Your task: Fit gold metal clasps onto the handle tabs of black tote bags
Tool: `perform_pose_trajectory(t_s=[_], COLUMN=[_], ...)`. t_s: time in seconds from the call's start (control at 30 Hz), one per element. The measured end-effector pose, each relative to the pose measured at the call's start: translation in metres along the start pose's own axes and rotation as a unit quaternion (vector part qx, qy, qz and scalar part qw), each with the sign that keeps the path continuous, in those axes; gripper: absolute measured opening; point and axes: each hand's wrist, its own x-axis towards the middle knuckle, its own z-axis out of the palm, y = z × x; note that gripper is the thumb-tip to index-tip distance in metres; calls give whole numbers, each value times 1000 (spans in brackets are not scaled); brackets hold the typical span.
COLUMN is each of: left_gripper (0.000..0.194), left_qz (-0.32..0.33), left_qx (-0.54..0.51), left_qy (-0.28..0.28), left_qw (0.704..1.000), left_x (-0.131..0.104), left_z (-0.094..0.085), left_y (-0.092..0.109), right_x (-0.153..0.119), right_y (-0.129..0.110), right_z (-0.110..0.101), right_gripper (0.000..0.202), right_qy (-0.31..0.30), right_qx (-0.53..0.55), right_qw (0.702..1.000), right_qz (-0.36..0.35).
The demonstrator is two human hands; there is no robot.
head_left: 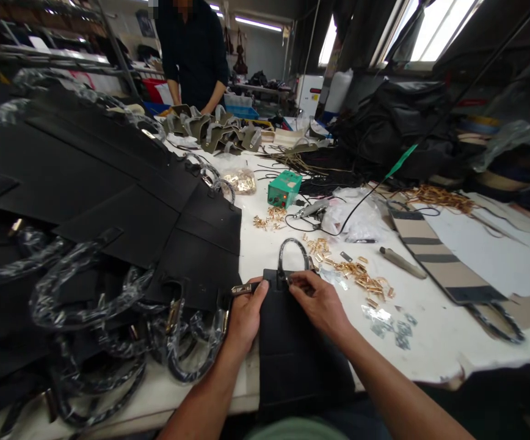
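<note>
A black bag panel (287, 360) lies in front of me on the table, with a plastic-wrapped handle (294, 241) looped at its top edge. My left hand (245, 315) is closed on the panel's upper left edge, thumb on top. Beside that thumb, a dark tab with a metal fitting (242, 289) points left; whether the hand grips it too I cannot tell. At the base of the handle, my right hand (317, 299) has its thumb and fingers pinched together. What lies between those fingertips is too small to make out.
Black panels with wrapped handles (109, 183) pile up on the left. Gold metal fittings (366, 278), clear plates (400, 333), a dark-handled tool (402, 263) and a striped panel (439, 256) lie to the right. Behind are a green box (284, 188) with a cord and a standing person (194, 55).
</note>
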Motion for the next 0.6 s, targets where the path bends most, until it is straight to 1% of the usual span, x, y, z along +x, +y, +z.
perform_pose_trajectory(t_s=[0.07, 0.17, 0.27, 0.33, 0.47, 0.6], left_gripper=[46, 45, 44, 44, 42, 39], left_qz=[0, -4, -6, -6, -1, 11], left_qx=[-13, -29, -31, -28, -40, -40], left_qy=[-3, -7, -13, -16, -24, -32], left_qw=[1000, 1000, 999, 999, 999, 999], left_x=[0, 1, 2, 2, 2, 1], left_z=[0, 0, 0, -1, -2, -1], left_y=[0, 0, 0, -1, -3, -1], right_x=[1, 0, -4, -8, -12, -13], right_y=[-2, -9, -15, -16, -17, -19], right_z=[0, 0, 7, 14, 25, 28], right_gripper=[31, 23, 23, 24, 26, 25], right_qy=[-11, -26, 0, 26, 60, 88], right_qx=[8, 13, 63, 72, 21, -21], right_qw=[999, 998, 995, 994, 996, 996], right_qz=[39, 60, 73, 78, 55, 20])
